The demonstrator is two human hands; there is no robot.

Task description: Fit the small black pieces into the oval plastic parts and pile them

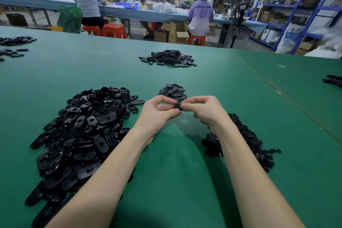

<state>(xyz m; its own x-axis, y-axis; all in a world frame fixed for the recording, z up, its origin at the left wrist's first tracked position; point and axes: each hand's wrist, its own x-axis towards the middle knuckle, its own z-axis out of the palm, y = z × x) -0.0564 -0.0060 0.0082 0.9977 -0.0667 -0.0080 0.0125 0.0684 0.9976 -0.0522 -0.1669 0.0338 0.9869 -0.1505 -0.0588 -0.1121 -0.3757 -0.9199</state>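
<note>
Above the green table point(175, 163), my left hand point(157, 111) and my right hand point(201, 109) meet fingertip to fingertip, both pinching one black oval plastic part point(177, 106); most of it is hidden by fingers. Whether a small black piece is in it I cannot tell. A large heap of oval parts point(83, 131) lies to the left of my left forearm. A heap of small black pieces point(248, 139) lies to the right, partly behind my right forearm. Just beyond my hands sits a small pile of oval parts point(173, 91).
A further pile of oval parts point(168, 58) lies mid-table, more black parts point(14, 42) at the far left and some point(333, 80) at the right edge. A seam point(277, 90) divides two table tops. People sit at a bench behind; shelving stands at right.
</note>
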